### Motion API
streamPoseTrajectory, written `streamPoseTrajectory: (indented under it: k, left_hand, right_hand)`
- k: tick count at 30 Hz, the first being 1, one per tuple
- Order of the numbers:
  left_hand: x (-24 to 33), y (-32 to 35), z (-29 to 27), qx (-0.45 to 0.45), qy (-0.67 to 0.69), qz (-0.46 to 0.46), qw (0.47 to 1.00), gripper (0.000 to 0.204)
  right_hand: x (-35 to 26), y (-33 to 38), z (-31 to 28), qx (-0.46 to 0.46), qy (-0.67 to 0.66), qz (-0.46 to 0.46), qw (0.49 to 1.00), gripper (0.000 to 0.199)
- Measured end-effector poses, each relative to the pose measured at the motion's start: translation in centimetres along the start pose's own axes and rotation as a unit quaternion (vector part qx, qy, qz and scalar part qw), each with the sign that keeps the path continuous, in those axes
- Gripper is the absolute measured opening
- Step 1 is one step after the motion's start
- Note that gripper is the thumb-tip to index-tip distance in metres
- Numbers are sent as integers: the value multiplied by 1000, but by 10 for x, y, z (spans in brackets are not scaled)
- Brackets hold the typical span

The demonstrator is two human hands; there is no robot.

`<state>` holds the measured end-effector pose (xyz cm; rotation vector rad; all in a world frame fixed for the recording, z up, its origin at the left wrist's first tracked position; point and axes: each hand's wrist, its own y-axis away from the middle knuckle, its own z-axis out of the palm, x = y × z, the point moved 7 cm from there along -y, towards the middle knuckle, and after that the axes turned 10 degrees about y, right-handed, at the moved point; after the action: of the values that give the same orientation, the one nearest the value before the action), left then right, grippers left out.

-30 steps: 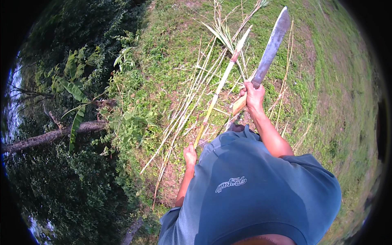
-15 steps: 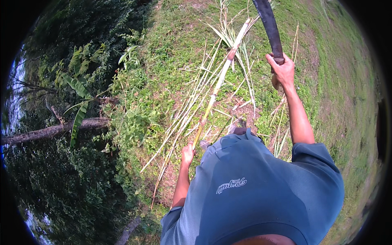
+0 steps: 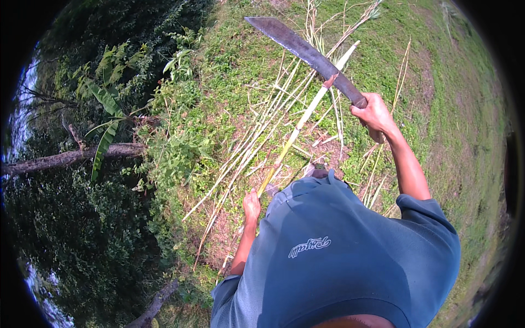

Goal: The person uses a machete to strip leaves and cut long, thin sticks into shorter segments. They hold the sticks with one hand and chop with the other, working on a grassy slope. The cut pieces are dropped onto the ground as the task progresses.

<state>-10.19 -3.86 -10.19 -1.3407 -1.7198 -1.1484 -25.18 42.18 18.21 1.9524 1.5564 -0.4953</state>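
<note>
My left hand (image 3: 251, 206) is closed round the lower end of a long yellow-green cane stalk (image 3: 297, 130), which looks like sugarcane. The stalk slants up and to the right, away from me, with reddish-brown joints and a pale far end. In my right hand (image 3: 375, 116) is the handle of a machete (image 3: 306, 52) with a broad, dark, worn blade. That blade points up and left and crosses over the stalk near its far joint. Whether the blade touches the stalk, I cannot tell.
Several cut stalks and dry strips (image 3: 257, 128) lie on the grass (image 3: 437, 115) beyond and left of me. A leafy bundle (image 3: 322, 27) lies at the far side. Dense bushes (image 3: 71, 229) and a bare tree trunk (image 3: 76, 158) stand on the left.
The machete has swung from pointing up and away to pointing left across the stalk. My right hand has come down slightly. The stalk's far end has shifted right and a little nearer.
</note>
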Motion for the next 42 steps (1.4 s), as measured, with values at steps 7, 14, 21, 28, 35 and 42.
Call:
streamPoseTrajectory:
  k: [7,14,21,28,35,42]
  left_hand:
    - [15,-1,6,-49,-9,-45,998,63]
    - [20,8,8,-34,153,21,987,52]
    - [52,17,15,-80,0,48,996,60]
    - [20,10,35,-274,127,-77,950,70]
    - [20,19,30,-252,0,-114,961,63]
    - [57,24,20,-210,-16,-147,966,52]
  right_hand:
    - [-2,-4,3,-36,-39,-2,999,13]
    - [-24,15,7,-49,-50,-19,997,13]
    - [1,-6,-47,66,-86,-7,994,13]
    - [-14,16,-13,-48,25,-26,998,11]
    - [-27,-12,-71,73,-13,-34,997,14]
    - [-40,-11,-41,-24,38,-46,998,10]
